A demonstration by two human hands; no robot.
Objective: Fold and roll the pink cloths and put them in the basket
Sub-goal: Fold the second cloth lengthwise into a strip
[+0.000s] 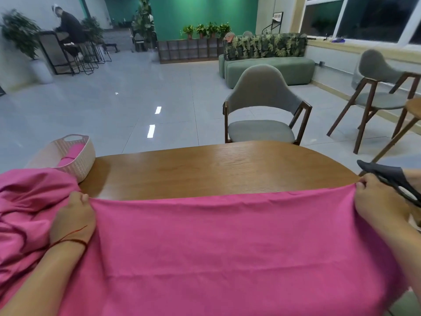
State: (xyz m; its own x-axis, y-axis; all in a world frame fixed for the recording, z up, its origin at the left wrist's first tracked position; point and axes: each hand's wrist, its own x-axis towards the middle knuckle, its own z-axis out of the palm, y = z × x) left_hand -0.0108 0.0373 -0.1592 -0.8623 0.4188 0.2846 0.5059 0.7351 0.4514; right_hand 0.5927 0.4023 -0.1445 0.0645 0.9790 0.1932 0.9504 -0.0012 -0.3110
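A large pink cloth [216, 242] lies stretched flat across the near half of the wooden table [216, 169]. My left hand [73, 215] pinches its far edge at the left, and my right hand [376, 199] pinches the far right corner, pulling the edge taut. More pink cloth [25, 201] is bunched in a heap at the left. A white woven basket [75, 153] stands at the table's far left corner with a rolled pink cloth [70, 155] inside it.
A grey chair [264, 110] stands just beyond the table's far edge. Another chair [376, 87] and a round wooden table edge [414, 108] are at the right. A dark object [387, 174] lies by my right wrist. A person sits far off at the back left.
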